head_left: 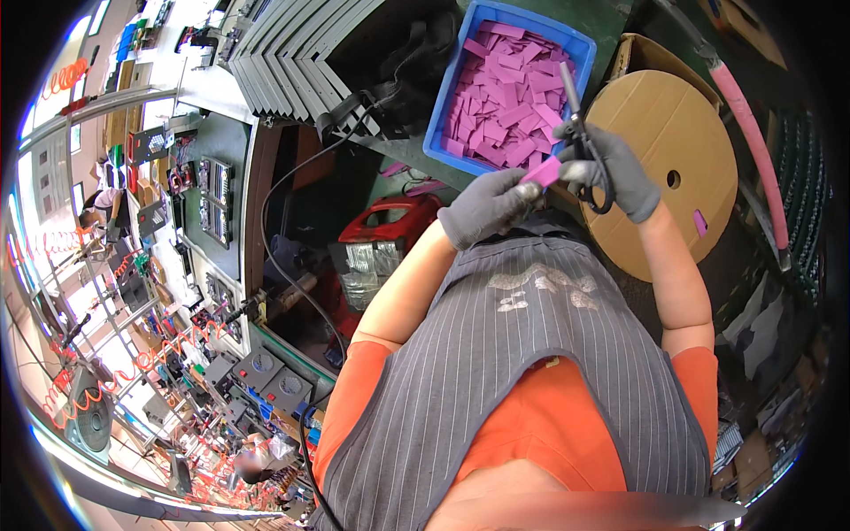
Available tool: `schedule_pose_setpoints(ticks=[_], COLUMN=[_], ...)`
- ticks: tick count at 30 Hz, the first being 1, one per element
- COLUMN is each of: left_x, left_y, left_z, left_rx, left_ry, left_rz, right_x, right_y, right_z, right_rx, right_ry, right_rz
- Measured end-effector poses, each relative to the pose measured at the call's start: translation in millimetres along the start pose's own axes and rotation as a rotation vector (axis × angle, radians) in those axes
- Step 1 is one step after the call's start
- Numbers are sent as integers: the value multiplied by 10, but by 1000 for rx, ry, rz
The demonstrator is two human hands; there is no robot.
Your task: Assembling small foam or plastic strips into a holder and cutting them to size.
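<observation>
We see our left hand (485, 208) in a grey glove, its fingers (518, 186) pinched on one end of a pink strip (543, 172). The strip runs up and to the right from those fingertips, its far end reaching the scissors (580, 133) just beside it. Our right hand (615, 168), gloved the same, is clenched around the scissors, with fingers through the dark loop handles that hang below the palm and the blades pointing up past the knuckles. We cannot tell whether the blades are parted or closed. Above both sets of fingers sits a blue bin (447, 124) heaped with cut pink pieces (509, 88), near the scissor tips. To the right of the right hand, behind its wrist, lies a round cardboard reel (682, 115), and farther right a pink hose (753, 133) runs down along it.
</observation>
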State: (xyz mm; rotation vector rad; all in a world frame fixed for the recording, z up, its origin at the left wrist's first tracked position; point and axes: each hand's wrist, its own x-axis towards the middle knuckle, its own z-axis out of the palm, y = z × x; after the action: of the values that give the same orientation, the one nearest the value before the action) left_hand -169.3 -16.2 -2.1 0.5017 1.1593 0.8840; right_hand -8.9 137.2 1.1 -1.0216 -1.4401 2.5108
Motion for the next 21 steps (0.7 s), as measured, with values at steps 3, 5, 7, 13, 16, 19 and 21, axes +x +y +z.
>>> schedule_pose_setpoints(ticks=[3, 5, 7, 13, 16, 19, 21], left_x=[-5, -37, -121, -187, -167, -165, -156], left_y=[-67, -64, 25, 34, 45, 84, 98], left_z=[30, 15, -49, -43, -94, -111, -92], left_rx=[-10, -45, -92, -120, -105, -78, -63], left_ry=[-16, -21, -57, 16, 125, 188, 179], left_rz=[11, 29, 24, 74, 130, 146, 150], right_x=[-5, -31, -30, -26, -93, -377, -417], right_y=[-10, -77, -174, -272, -163, -34, -33], right_z=[30, 69, 38, -68, -216, -375, -374], right_rx=[-130, -157, -143, -133, -105, -31, -148], right_ry=[-98, -49, 1, 64, 22, -145, -185], right_rz=[-76, -101, -182, -249, -277, -67, 93])
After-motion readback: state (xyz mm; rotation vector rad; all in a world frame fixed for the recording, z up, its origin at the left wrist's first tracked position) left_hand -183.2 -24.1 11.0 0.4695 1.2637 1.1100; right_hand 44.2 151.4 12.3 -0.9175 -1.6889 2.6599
